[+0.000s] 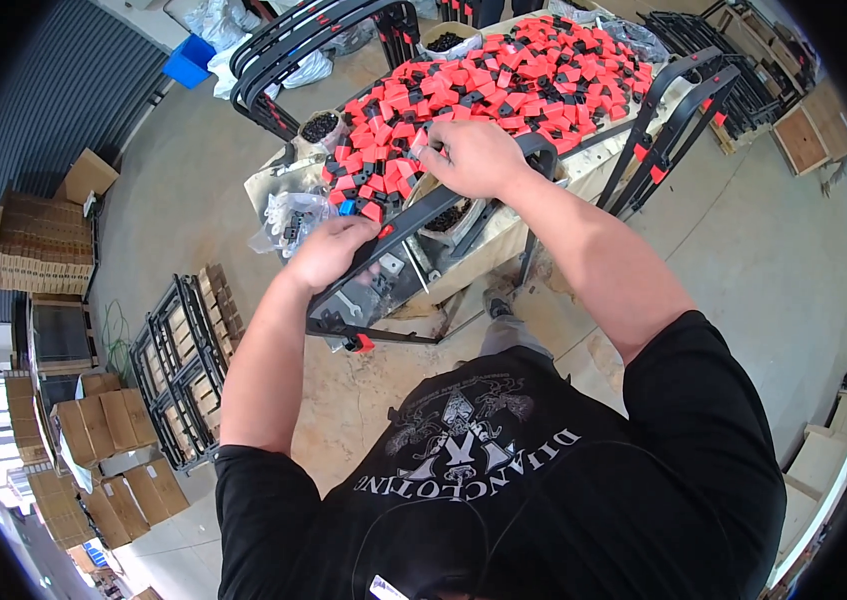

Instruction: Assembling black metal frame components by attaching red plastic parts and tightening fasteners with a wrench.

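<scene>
A bent black metal tube frame (423, 212) lies slantwise in front of me over the near side of the workbench. Around its lower left stretch my left hand (331, 252) is closed, beside a small red part (385, 231) on the tube. My right hand (478, 160) reaches across the tube to the near edge of a large heap of red and black plastic pieces (503, 80). Its fingers are curled in a pinch on a red plastic piece (419, 144); the palm side is hidden. Another red piece (361, 343) sits at the frame's lower end.
Sacks of small black parts (321, 128) stand beside the heap. A clear plastic bag (293, 218) and a wrench (348, 303) lie on the bench's left end. More black frames (318, 45) lean at the far left and others (668, 130) at the right. Cardboard boxes (108, 425) stand left.
</scene>
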